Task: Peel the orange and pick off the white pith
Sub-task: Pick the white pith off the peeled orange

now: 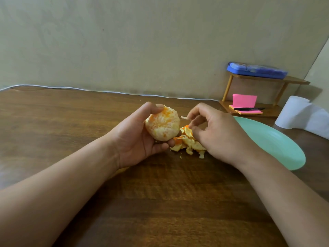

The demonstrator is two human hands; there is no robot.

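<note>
On the brown tabletop (160, 202) in front of me the bare wood takes the scraps. The pale green plate (277, 145) lies just to my right, near enough, I judge, to receive the fruit once it is clean. My left hand (138, 139) is raised a little above the wood, thumb over the top of the fruit and the other fingers curled beneath it, so I can turn any patch towards me. My right hand (219, 132) hovers just beside it, placed to pluck and drop with very little travel. The orange (162, 124) sits in that left grip, fully out of its skin. Much of it is whitish with pith and brighter flesh shows through in spots, so I reckon the peeling is done and the picking is only partly done. The heap of peel (188, 143) lies on the wood below and between my hands, where a loosened piece can simply fall. The fingers (195, 112) of my right hand are pinched narrowly, thumb against forefinger, on a small strip of pith (185, 118) held clear of the fruit. The rest are loosely bent out of the way.
</note>
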